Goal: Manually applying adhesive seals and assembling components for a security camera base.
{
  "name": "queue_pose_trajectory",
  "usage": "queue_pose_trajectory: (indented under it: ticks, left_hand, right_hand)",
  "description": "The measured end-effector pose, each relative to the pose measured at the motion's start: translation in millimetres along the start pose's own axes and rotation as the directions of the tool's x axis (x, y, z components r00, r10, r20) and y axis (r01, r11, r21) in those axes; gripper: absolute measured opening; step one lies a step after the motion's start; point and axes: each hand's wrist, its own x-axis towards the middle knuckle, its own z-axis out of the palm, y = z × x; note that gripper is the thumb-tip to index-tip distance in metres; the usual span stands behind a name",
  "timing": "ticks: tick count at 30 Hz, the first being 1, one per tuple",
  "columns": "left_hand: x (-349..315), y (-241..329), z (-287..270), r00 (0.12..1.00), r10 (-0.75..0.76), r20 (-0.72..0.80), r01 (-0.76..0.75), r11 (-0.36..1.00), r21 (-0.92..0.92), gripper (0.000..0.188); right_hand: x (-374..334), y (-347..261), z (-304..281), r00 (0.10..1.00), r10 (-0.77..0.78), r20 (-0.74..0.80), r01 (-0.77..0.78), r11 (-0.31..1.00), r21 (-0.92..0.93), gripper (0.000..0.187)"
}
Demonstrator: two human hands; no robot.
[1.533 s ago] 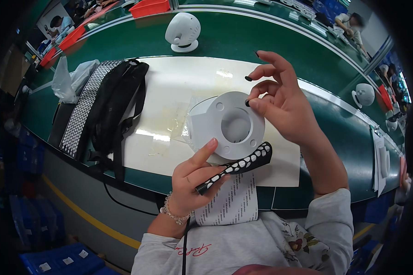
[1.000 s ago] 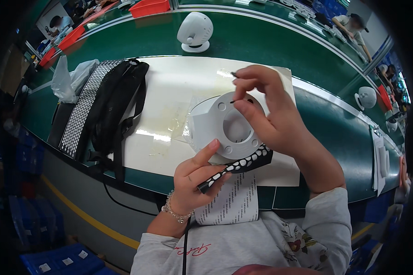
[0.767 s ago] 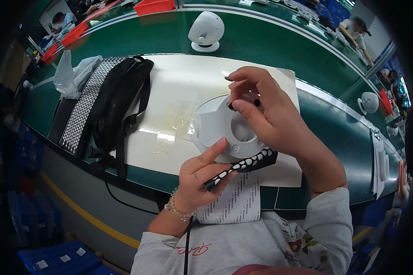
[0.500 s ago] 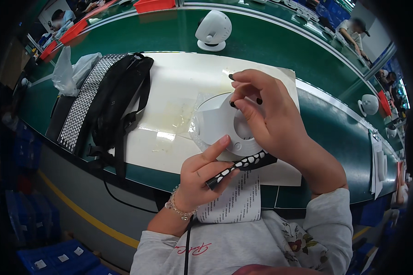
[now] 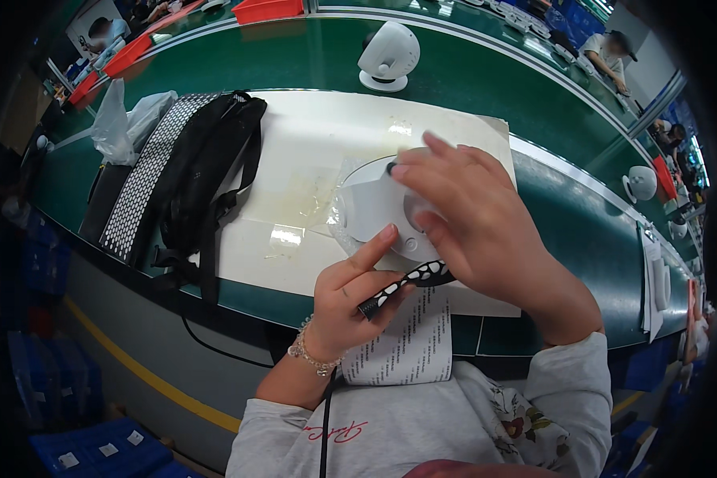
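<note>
- White plastic is being worked: the ring-ended part lies over a pale board on the green table, with clear wrap showing along its left edge.
- Judging by the pose, something is being placed or pressed at the ring while the part is steadied.
- For the next move, a light, exact press on an unmoved part seems called for.
- By the left hand, a black strip with white ovals is gripped; its extended index finger is laid at the part's near edge.
- The right hand is held half open over the ring, thumb apart from fingers; being blurred, its contact cannot be told, nor whether the dark spot at a fingertip is nail or pad.
</note>
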Motion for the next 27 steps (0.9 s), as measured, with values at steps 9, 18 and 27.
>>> queue_pose_trajectory:
  ticks: [9, 18, 27]
  left_hand:
    - [2.0, 0.3, -0.4, 1.0, 0.022, -0.006, -0.022, 1.0, -0.02, 0.019]
    - [4.3, 2.3, -0.1, 1.0, 0.008, -0.012, -0.008, 1.0, 0.007, 0.015]
    - [3.9, 2.7, 0.3, 1.0, -0.009, -0.023, 0.009, 1.0, -0.021, 0.013]
  right_hand:
    - [-21.7, 6.3, 14.0, 0.993, 0.113, 0.025, -0.115, 0.934, 0.338, 0.006]
    - [-32.6, -1.9, 19.7, 0.99, 0.075, -0.123, -0.056, 0.987, 0.148, 0.011]
    - [-50.5, -15.9, 10.5, 1.0, -0.008, 0.029, 0.015, 0.965, -0.263, 0.058]
